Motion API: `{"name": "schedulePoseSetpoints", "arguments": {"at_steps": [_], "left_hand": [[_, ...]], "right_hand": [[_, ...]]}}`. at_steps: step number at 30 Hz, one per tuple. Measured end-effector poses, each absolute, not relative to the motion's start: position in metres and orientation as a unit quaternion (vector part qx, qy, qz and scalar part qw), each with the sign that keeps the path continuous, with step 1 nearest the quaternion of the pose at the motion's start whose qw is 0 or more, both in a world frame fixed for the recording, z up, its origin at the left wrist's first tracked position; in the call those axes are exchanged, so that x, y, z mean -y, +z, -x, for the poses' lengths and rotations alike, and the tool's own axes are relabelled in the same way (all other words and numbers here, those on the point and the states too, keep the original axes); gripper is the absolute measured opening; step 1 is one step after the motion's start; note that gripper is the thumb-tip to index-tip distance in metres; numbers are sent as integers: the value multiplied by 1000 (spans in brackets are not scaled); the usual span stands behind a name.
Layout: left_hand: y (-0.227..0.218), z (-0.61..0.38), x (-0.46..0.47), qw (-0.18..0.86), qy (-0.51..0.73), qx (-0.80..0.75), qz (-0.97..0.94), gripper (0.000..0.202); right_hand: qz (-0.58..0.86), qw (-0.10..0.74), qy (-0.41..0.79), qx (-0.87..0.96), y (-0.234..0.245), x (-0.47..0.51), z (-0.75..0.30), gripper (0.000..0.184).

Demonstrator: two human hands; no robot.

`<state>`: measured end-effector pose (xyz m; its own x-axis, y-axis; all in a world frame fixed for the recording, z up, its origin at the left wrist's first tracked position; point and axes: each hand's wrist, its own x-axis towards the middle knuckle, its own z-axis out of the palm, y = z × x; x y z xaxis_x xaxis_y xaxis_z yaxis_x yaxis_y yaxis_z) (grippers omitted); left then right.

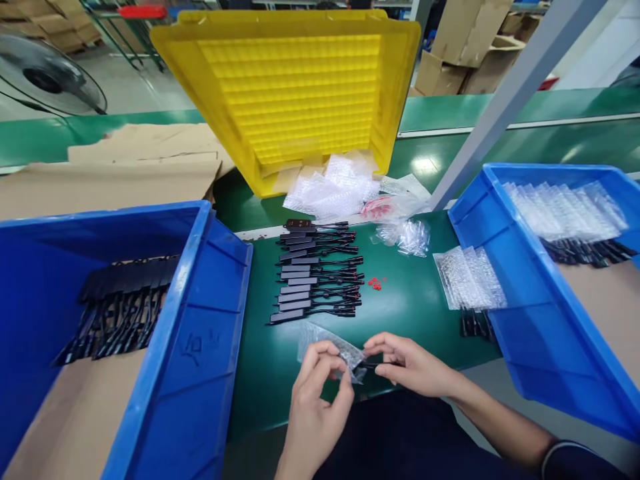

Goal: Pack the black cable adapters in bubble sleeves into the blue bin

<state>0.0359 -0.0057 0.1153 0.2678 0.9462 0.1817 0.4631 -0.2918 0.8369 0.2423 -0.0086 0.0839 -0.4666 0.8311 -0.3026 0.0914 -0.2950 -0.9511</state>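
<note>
Near the front edge of the green table, my left hand (320,393) is closed in a pinch on a clear bubble-wrap bag (325,338). My right hand (413,365) grips a black cable (370,365) at the bag's opening; the cable's other end is hidden by the bag and fingers. Just beyond lies a column of black cable modules (295,297), slim boxes with leads pointing right, several with red tips. Small red caps (376,284) are scattered beside those leads. To the right, a stack of filled bubble-wrap bags (470,279) has black cable ends sticking out.
A blue bin (200,333) at left holds more black modules. Another blue bin (540,327) at right holds bagged ones. Behind, a tilted yellow crate (295,93) has bubble-wrap bags (335,187) spilling out, with small clear bags (405,237) nearby. A grey post (515,100) rises right.
</note>
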Motion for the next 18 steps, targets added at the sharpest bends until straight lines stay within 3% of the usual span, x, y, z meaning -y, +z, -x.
{"name": "schedulePoseSetpoints", "arguments": {"at_steps": [2,6,11,15,18], "left_hand": [[119,-46,10,363,351,-455,-733,13],[116,-47,11,319,332,-420,-782,12],[106,-20,-14,194,231,-426,-853,43],[106,-14,-27,274,164,-368,-873,22],[110,-21,-26,305,183,-375,-856,22]], "right_hand": [[430,278,658,552,85,8,-234,46],[431,242,540,681,93,5,-233,28],[413,158,428,788,103,6,-252,50],[444,119,373,806,106,12,-262,50],[500,175,296,795,107,15,-262,47]]}}
